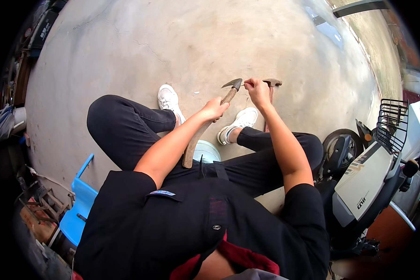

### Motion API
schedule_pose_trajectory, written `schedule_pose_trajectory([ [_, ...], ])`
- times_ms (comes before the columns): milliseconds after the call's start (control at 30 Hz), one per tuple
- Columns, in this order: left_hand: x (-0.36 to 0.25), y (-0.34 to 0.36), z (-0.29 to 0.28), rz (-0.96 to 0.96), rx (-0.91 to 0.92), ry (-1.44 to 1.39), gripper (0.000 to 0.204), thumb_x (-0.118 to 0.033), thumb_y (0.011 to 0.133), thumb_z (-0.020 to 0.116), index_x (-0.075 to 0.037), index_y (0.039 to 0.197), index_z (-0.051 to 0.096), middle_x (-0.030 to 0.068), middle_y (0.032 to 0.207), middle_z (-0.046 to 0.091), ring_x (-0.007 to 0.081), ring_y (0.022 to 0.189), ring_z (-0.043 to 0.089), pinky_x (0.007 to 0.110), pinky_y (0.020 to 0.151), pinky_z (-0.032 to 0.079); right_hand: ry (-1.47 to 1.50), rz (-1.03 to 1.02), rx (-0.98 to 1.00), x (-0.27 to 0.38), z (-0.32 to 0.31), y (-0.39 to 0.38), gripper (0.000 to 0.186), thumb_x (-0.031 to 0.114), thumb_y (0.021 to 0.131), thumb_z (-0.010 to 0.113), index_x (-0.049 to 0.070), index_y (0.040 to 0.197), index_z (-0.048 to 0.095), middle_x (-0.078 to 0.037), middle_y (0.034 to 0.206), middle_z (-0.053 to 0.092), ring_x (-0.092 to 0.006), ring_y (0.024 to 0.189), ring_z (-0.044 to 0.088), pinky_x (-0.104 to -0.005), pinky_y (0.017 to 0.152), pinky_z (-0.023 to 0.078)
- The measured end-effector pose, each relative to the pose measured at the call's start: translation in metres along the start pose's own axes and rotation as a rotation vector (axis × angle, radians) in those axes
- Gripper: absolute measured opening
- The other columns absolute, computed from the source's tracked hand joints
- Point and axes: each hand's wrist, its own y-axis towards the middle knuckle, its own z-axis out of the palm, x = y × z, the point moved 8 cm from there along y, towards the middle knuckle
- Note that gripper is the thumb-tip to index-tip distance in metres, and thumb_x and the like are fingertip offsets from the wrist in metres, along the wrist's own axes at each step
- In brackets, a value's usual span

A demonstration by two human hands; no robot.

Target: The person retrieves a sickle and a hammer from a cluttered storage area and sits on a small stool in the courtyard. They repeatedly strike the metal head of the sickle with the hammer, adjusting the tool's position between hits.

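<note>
Left fingers (223, 107) grip a pick (191, 145); right wrist (264, 107) partly hides a hammer (274, 82).

The pick (229, 94) lies slantwise in the left hand (214, 109), its head away from the body, just left of the right hand (257, 91). The hammer (272, 83) is on the floor (126, 46), right of both shoes (242, 119), partly behind the right forearm (284, 142). The chair (81, 205) stands left of the body, the scooter (365, 184) right.

Wooden-handled pick (229, 96), held aslant
</note>
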Motion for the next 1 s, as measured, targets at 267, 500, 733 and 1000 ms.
schedule_pose_trajectory([
  [267,0.013,0.021,0.006,-0.045,-0.003,0.007,0.036,-0.035,0.091,0.054,-0.001,0.101,0.049,0.0063,0.069,0.053,0.0142,0.052,0.05,0.032,0.044,0.042,-0.363,-0.249,-0.078,-0.009,0.037,0.009,0.007,0.016,0.079,0.065,0.009,0.077,0.067,-0.012,0.075,0.066,-0.0307,0.076,0.062,-0.0423,0.076,0.043],
  [500,0.015,0.037,0.001,-0.001,-0.058,0.067,0.037,-0.035,0.089,0.054,0.0,0.101,0.05,0.0092,0.07,0.056,0.018,0.052,0.054,0.035,0.044,0.044,-0.326,-0.234,-0.113,-0.016,0.038,0.014,0.012,0.019,0.082,0.062,0.008,0.079,0.064,-0.011,0.078,0.066,-0.0297,0.081,0.06,-0.0406,0.078,0.041],
  [733,0.024,0.054,-0.003,0.046,-0.014,0.155,0.038,-0.035,0.088,0.053,0.001,0.099,0.051,0.0137,0.071,0.06,0.0233,0.054,0.059,0.039,0.047,0.047,-0.467,-0.339,-0.125,-0.016,0.047,0.015,0.01,0.017,0.08,0.062,0.007,0.078,0.062,-0.011,0.075,0.065,-0.0312,0.077,0.059,-0.0427,0.073,0.042],
  [1000,0.031,0.06,-0.001,-0.027,0.039,0.033,0.029,-0.025,0.089,0.05,0.002,0.096,0.05,0.0116,0.075,0.059,0.0192,0.056,0.058,0.034,0.05,0.051,-0.432,-0.379,-0.127,-0.018,0.057,0.012,0.01,0.014,0.079,0.063,0.006,0.074,0.06,-0.013,0.073,0.063,-0.0328,0.073,0.058,-0.0436,0.07,0.044],
])
